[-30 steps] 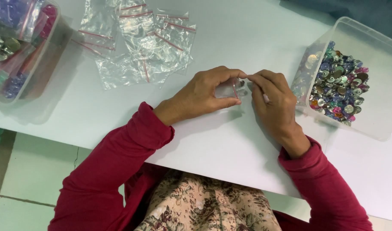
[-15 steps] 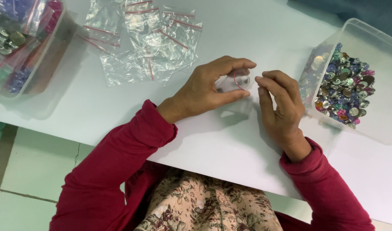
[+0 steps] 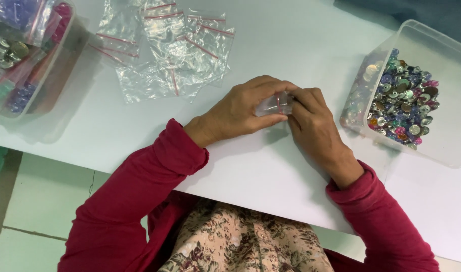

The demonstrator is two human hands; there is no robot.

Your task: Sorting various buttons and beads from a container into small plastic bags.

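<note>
My left hand point(image 3: 245, 108) and my right hand point(image 3: 313, 126) meet over the white table point(image 3: 291, 50), both pinching one small clear zip bag point(image 3: 273, 105) with a red strip. The bag lies between my fingertips, mostly covered by them; what is inside it is hidden. A clear plastic tub point(image 3: 442, 55) of several coloured and metallic buttons point(image 3: 404, 100) stands just right of my right hand.
A loose pile of empty clear zip bags point(image 3: 165, 45) with red strips lies at the back, left of centre. A second clear tub point(image 3: 34, 70) with filled bags sits at the far left edge. The table's near edge runs under my forearms.
My hands have closed together around the small bag, the right fingers now pressing on its red strip. The view has shifted slightly.
</note>
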